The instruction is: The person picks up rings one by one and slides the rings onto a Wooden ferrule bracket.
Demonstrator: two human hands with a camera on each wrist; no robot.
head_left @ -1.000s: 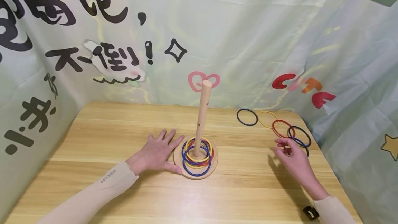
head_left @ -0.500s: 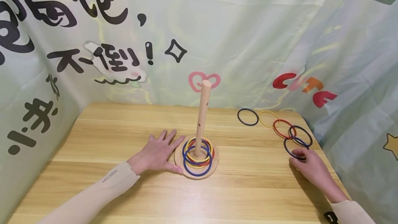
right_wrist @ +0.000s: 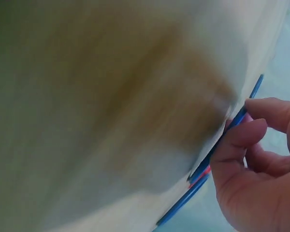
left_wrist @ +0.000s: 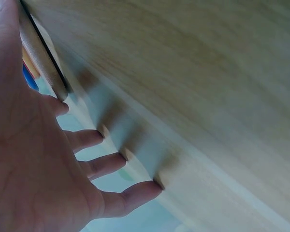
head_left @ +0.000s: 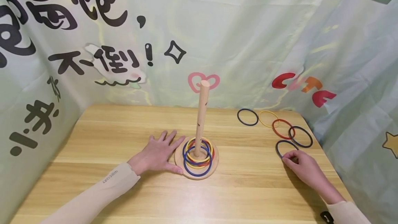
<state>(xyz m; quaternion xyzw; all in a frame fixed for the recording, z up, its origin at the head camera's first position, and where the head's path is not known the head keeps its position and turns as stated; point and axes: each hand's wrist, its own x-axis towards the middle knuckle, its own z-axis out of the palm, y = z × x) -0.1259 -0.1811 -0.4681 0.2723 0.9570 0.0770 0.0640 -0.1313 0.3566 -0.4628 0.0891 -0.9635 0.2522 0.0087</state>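
A wooden peg (head_left: 202,117) stands upright on a round wooden base (head_left: 215,163), with several blue, yellow and red rings lying loosely around its foot. My left hand (head_left: 157,153) rests on the table with fingers spread; its thumb and index finger touch the base's left edge. In the left wrist view the fingertips of that hand (left_wrist: 43,154) press on the wood. At the right, my right hand (head_left: 306,167) pinches the near side of a dark blue ring (head_left: 276,148). The right wrist view shows this blue ring (right_wrist: 237,117) edge-on between thumb and finger.
Beyond the right hand lie another dark blue ring (head_left: 312,141), a red ring (head_left: 273,129) overlapping it, a yellow ring (head_left: 259,117) and a separate dark blue ring (head_left: 247,125). Printed cloth (head_left: 248,44) walls the table's back and sides.
My right hand has moved right to the nearest dark blue ring, pinched it, and drawn it leftward, apart from the ring it overlapped. The left hand has stayed at the base.
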